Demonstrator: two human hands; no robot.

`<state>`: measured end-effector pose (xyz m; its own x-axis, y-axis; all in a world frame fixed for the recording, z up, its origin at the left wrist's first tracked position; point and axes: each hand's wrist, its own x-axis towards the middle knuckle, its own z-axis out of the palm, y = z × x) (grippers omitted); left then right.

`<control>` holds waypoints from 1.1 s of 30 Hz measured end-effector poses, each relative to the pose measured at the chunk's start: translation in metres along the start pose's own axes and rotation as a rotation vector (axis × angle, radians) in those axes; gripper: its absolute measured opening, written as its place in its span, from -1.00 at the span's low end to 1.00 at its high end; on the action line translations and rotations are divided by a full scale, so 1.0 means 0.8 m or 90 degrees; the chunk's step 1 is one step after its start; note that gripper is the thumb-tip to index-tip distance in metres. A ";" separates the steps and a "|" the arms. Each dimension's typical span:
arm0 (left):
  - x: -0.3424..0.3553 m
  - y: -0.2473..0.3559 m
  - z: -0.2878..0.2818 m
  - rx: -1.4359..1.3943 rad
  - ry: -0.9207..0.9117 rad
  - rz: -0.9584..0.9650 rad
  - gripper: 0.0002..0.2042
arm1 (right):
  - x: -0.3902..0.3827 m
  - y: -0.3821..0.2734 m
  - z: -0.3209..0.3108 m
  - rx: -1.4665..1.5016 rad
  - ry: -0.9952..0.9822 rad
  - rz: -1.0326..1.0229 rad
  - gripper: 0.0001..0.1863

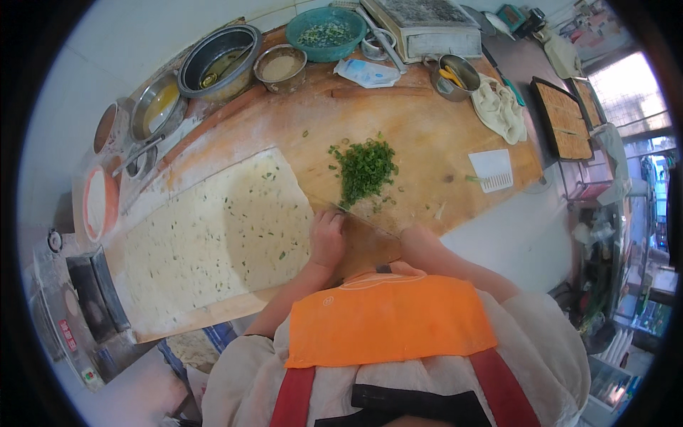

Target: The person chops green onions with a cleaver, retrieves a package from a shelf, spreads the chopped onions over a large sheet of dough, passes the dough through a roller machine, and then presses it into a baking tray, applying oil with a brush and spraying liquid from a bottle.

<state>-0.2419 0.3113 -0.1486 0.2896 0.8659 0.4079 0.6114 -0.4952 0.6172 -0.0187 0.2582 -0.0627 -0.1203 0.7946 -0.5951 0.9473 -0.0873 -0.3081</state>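
Note:
A pile of chopped green onion lies on the wooden board in front of me. My right hand is closed at the near end of a knife, whose thin blade is seen nearly edge-on; the handle is hidden in the hand. The blade slants away to the left, its tip at the pile's near edge. My left hand has its fingers drawn together at the tip end and seems to pinch it. Left of that hand spreads a large flat sheet of dough flecked with green bits.
Along the back stand a dark pot with a ladle, a metal bowl, a teal basin and a scale. To the right lie a white scraper, a cloth and a tray of baked flatbread.

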 end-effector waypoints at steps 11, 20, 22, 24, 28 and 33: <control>0.003 0.002 0.012 -0.056 0.020 0.012 -0.88 | -0.010 0.018 -0.023 -0.032 0.059 -0.060 -0.80; 0.050 0.001 0.015 -0.031 -0.016 -0.033 -0.95 | 0.007 0.021 -0.064 0.058 -0.019 0.081 -0.77; 0.072 -0.005 0.013 -0.022 0.017 -0.142 -0.93 | 0.020 0.052 -0.078 0.049 0.059 0.126 -0.76; 0.101 -0.013 0.016 0.007 0.055 -0.200 -0.85 | 0.055 0.089 -0.082 -0.019 0.121 0.122 -0.77; 0.163 -0.065 0.050 0.205 0.098 -0.198 -0.58 | 0.117 0.105 -0.052 -0.112 0.235 0.122 -0.80; 0.155 -0.063 0.075 0.110 0.009 -0.129 -0.43 | 0.080 0.072 -0.065 -0.050 0.240 0.010 -0.85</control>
<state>-0.1928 0.4476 -0.1695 0.1385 0.9447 0.2972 0.7732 -0.2907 0.5636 0.0438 0.3348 -0.0802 -0.0014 0.9602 -0.2795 0.9697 -0.0670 -0.2350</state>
